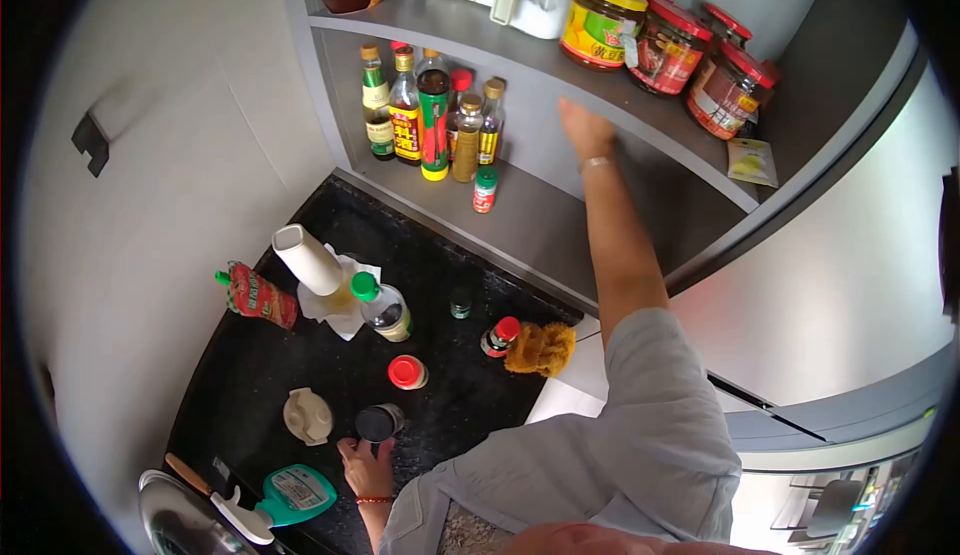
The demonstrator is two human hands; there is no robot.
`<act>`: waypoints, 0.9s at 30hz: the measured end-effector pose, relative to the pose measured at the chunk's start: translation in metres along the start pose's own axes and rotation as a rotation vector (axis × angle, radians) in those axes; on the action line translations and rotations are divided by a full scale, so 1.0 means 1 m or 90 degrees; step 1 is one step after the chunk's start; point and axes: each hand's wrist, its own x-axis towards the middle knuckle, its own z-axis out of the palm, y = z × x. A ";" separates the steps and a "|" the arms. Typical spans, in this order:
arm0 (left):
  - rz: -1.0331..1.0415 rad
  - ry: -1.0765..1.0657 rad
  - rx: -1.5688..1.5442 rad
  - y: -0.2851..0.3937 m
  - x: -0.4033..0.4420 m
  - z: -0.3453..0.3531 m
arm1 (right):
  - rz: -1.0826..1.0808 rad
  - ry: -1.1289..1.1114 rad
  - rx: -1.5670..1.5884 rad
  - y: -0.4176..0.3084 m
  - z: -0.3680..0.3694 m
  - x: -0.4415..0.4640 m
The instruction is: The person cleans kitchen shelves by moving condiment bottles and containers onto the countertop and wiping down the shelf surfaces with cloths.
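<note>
At the counter's lower middle, my left hand [370,467] has its fingers closed on the side of a small jar with a dark top [380,423]. A red-lidded jar [407,372] stands just beyond it, and a beige lid-like piece [308,416] lies to its left. My right arm stretches up to the cabinet, with my right hand [588,130] inside the lower shelf compartment, just under the upper shelf's edge. That hand is smeared, so its fingers do not show clearly. Right of the sauce bottles [405,120], it is apart from them.
On the black counter [450,395] are a green-capped bottle [382,310], a red pouch [262,297], a small dark-capped bottle [460,303], a red-capped bottle [500,337], a brown cloth [540,349] and a green spray bottle [298,495]. Several jars [603,25] line the upper shelf.
</note>
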 end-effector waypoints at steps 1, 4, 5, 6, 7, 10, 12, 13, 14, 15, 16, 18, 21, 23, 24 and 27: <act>0.011 -0.003 -0.012 -0.004 0.001 -0.002 | 0.043 -0.042 -0.046 0.003 -0.023 -0.020; -0.016 -0.014 -0.091 -0.021 -0.002 -0.001 | 0.057 0.242 -0.214 0.041 -0.025 -0.063; -0.025 -0.008 -0.111 -0.027 -0.005 -0.001 | 0.118 0.399 -0.207 0.034 -0.033 -0.059; -0.032 -0.004 -0.132 -0.032 -0.008 -0.002 | 0.280 0.577 0.162 0.023 -0.034 -0.048; -0.035 0.003 -0.154 -0.034 -0.011 -0.001 | 0.438 0.721 0.550 0.009 -0.045 -0.031; -0.024 0.023 -0.131 -0.031 -0.013 -0.001 | 0.359 0.455 1.295 -0.024 -0.110 -0.017; -0.048 0.033 -0.134 -0.026 -0.015 -0.003 | 0.448 0.397 1.436 -0.056 -0.130 -0.002; -0.058 0.036 -0.137 -0.024 -0.016 -0.003 | 0.467 0.358 1.494 -0.079 -0.138 0.004; -0.053 0.044 -0.131 -0.023 -0.018 -0.001 | 0.485 0.317 1.550 -0.100 -0.146 0.009; -0.048 0.055 -0.126 -0.024 -0.019 0.001 | 0.500 0.273 1.608 -0.119 -0.151 0.016; -0.043 0.070 -0.121 -0.023 -0.019 0.003 | 0.514 0.227 1.668 -0.133 -0.150 0.024; -0.030 0.099 -0.088 -0.022 -0.020 0.007 | 0.540 0.015 1.831 -0.162 -0.086 0.039; -0.042 0.093 -0.067 -0.016 -0.023 0.005 | 0.659 -0.218 1.971 -0.238 -0.071 0.060; -0.052 0.079 -0.055 -0.010 -0.022 0.004 | 0.633 -0.274 2.037 -0.266 -0.070 0.068; -0.054 0.074 -0.045 -0.008 -0.021 0.004 | 0.610 -0.263 2.062 -0.265 -0.070 0.068; -0.049 0.062 -0.025 -0.011 -0.019 0.001 | 0.546 -0.221 2.111 -0.230 -0.100 0.055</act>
